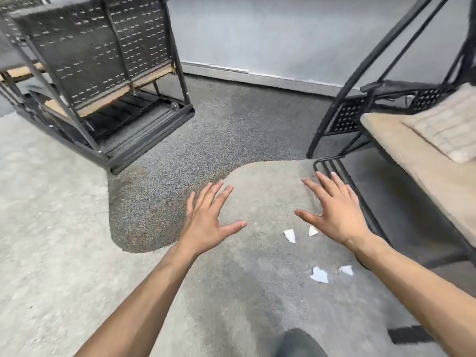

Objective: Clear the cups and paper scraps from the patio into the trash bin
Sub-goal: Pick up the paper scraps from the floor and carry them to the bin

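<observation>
Several white paper scraps lie on the concrete patio floor (244, 292). One scrap (289, 235) and a smaller scrap (312, 230) sit just below my right hand (334, 212). Two more, a larger scrap (319, 274) and a small scrap (346, 270), lie closer to me, under my right forearm. My left hand (208, 217) hovers to the left of them. Both hands are held out palm down with fingers spread and hold nothing. No cup or trash bin is in view.
A dark metal patio chair (103, 73) stands at the upper left. A metal-framed swing seat with a beige cushion (425, 150) fills the right side, its black frame (342, 173) near my right hand. A grey wall (257, 34) runs along the back.
</observation>
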Available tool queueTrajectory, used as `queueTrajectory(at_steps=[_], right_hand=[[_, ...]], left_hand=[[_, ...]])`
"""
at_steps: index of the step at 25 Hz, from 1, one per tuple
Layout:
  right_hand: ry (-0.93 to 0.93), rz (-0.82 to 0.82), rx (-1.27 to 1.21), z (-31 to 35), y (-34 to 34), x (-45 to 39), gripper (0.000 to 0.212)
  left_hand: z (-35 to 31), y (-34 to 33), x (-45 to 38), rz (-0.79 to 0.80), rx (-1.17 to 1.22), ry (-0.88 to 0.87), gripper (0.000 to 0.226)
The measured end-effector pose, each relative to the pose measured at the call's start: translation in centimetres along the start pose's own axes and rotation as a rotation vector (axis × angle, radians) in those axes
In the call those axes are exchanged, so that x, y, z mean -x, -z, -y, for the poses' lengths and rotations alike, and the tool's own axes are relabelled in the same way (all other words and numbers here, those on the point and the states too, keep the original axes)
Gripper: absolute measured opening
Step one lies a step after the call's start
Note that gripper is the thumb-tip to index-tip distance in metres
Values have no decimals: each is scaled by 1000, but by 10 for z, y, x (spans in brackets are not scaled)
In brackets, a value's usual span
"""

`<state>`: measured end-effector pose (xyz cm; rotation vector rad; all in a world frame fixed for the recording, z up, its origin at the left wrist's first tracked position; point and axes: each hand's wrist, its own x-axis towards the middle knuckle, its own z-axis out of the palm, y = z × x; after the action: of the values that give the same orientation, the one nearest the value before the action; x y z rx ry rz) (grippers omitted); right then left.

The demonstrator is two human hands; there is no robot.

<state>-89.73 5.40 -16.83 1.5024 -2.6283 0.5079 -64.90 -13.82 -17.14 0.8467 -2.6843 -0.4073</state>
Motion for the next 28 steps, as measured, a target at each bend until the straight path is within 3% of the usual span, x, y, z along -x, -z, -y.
queueTrajectory(at_steps=[7, 14, 21, 28], right_hand=[[-295, -27, 53, -137, 6, -24, 79], [-462, -46, 19, -252, 18, -74, 76], [-668, -119, -25, -314, 19, -79, 73], [-875, -125, -62, -336, -9, -65, 72]], left_hand=[[-74, -81, -163, 143, 29, -253, 92], [-158, -139, -297, 258, 34, -361, 90], [-216, -189, -383, 362, 47, -495, 85], [-248, -250, -433, 474, 116, -603, 86]])
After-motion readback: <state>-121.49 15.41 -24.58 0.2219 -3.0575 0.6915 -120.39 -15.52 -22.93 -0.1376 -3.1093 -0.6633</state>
